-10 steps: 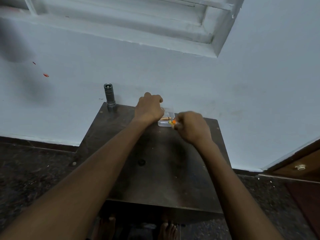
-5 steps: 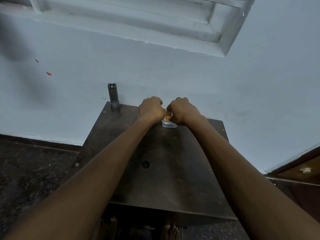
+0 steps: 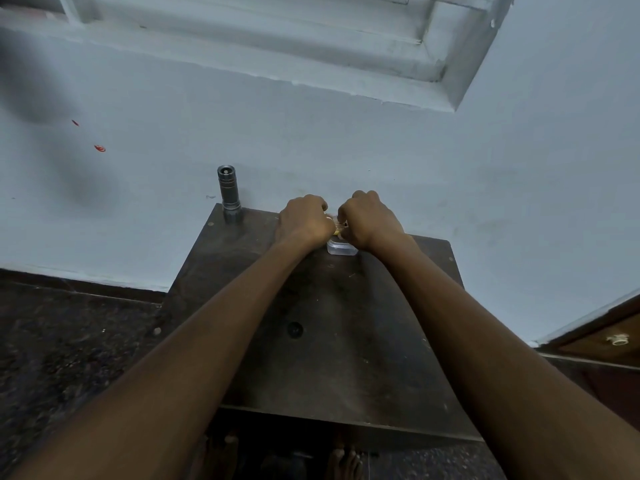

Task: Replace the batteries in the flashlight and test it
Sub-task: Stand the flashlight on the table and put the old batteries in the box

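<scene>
A grey metal flashlight point(image 3: 228, 194) stands upright at the back left corner of the dark table point(image 3: 332, 341), apart from both hands. A small clear plastic box point(image 3: 341, 250) sits at the table's back edge. My left hand point(image 3: 304, 220) is curled at the box's left side and seems to hold it. My right hand point(image 3: 369, 220) is closed over the box, pinching a small yellow-orange battery point(image 3: 337, 229) that shows between the two hands. The box's inside is hidden by my fingers.
The table stands against a pale blue wall point(image 3: 346, 140) under a window ledge. A dark speckled floor point(image 3: 69, 341) lies to the left, and a wooden door with a latch point(image 3: 618, 340) is at the right. Bare feet point(image 3: 346, 464) show under the table's front edge.
My right hand moved left and forward with the battery, from beside the box to over it, and now meets my left hand. The flashlight has not moved.
</scene>
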Tool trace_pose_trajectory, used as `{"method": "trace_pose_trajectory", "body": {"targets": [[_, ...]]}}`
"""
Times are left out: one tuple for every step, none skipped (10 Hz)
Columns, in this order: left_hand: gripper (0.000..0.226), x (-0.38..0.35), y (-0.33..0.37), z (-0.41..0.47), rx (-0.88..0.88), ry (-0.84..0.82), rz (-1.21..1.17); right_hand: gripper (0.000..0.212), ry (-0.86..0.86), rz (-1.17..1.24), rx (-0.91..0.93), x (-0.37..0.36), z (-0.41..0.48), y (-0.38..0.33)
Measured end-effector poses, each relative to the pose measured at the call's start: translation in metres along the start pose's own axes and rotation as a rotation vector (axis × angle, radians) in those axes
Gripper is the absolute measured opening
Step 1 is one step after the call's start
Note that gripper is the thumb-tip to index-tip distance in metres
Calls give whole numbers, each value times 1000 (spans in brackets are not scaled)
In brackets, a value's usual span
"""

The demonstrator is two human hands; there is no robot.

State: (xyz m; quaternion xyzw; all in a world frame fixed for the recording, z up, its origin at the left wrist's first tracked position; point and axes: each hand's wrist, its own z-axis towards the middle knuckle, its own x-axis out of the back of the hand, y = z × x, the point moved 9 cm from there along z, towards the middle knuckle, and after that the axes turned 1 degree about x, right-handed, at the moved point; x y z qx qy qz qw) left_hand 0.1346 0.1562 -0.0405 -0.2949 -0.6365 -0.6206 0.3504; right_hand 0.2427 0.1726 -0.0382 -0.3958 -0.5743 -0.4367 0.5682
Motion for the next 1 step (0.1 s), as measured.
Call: {"method": "trace_pose_trajectory", "body": {"targets": [[34,4,-5,-3,4,35,44,28,21,42,-12,4,-5,1]]}}
